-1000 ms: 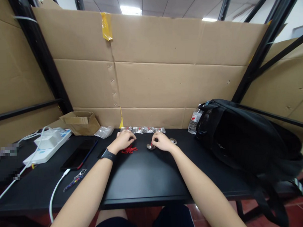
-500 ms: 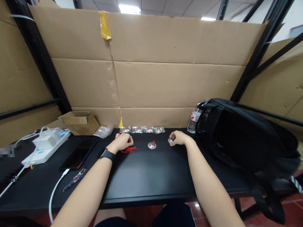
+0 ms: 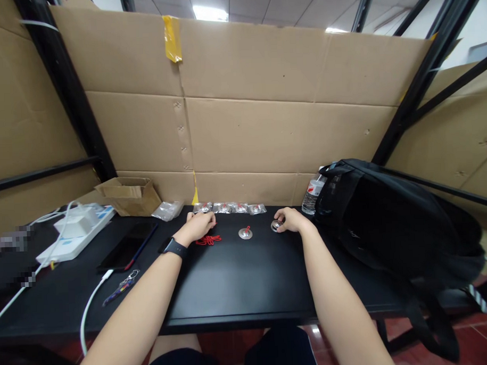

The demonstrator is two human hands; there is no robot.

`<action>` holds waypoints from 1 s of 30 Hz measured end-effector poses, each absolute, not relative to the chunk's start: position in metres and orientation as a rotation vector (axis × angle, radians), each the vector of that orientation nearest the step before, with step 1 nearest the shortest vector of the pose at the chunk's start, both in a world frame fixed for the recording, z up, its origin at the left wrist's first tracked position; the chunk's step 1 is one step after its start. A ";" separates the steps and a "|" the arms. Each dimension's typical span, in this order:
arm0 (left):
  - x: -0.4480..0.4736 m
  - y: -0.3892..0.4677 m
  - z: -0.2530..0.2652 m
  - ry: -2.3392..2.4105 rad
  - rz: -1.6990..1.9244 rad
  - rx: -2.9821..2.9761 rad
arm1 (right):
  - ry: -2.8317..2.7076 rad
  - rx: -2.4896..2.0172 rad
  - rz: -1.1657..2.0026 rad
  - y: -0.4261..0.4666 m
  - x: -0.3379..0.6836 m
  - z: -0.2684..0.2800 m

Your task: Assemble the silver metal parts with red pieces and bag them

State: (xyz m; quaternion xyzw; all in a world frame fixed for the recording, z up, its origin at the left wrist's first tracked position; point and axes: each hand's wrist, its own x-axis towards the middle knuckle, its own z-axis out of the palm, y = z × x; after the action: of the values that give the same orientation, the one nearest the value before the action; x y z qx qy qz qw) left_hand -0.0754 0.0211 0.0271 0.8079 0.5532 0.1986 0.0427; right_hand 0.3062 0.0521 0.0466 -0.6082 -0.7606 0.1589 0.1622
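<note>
My left hand [image 3: 202, 222], with a dark watch on its wrist, is closed in a pinch just above a bundle of red cords [image 3: 209, 240]. A bit of red shows at its fingertips, apparently a cord end. On the black table, a small silver finger cymbal [image 3: 246, 234] with a red cord loop at its middle lies between my hands. A second finger cymbal [image 3: 276, 225] is gripped at its right edge by my right hand [image 3: 290, 219]; whether it has a cord is hidden. Several finger cymbals in clear packets [image 3: 239, 207] line the back of the table.
A black backpack [image 3: 396, 220] and a water bottle [image 3: 311, 196] stand at the right. Leftward are an open cardboard box [image 3: 134, 199], a plastic bag [image 3: 167, 210], a phone [image 3: 128, 248], a keychain [image 3: 121, 288] and a white power strip [image 3: 74, 247]. Cardboard walls the back.
My left hand has risen slightly off the red cords, and red now shows at its fingertips. The cymbal in my right hand has turned a little; the middle one stays put.
</note>
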 end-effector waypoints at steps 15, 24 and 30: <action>-0.024 -0.002 0.044 1.271 1.289 2.229 | -1.849 -0.761 0.801 0.010 0.188 0.049; -0.019 0.001 0.037 1.282 1.490 2.223 | -1.774 -0.739 0.811 0.006 0.177 0.044; -0.016 -0.002 0.036 1.482 1.515 2.242 | -1.773 -0.735 0.834 0.005 0.175 0.044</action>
State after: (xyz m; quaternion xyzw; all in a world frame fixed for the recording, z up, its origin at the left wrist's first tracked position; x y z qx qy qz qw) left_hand -0.0156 -0.0017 0.0361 0.7264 0.4802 0.4909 0.0284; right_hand 0.1755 0.0054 0.0439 -0.3042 -0.7332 0.3451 0.5007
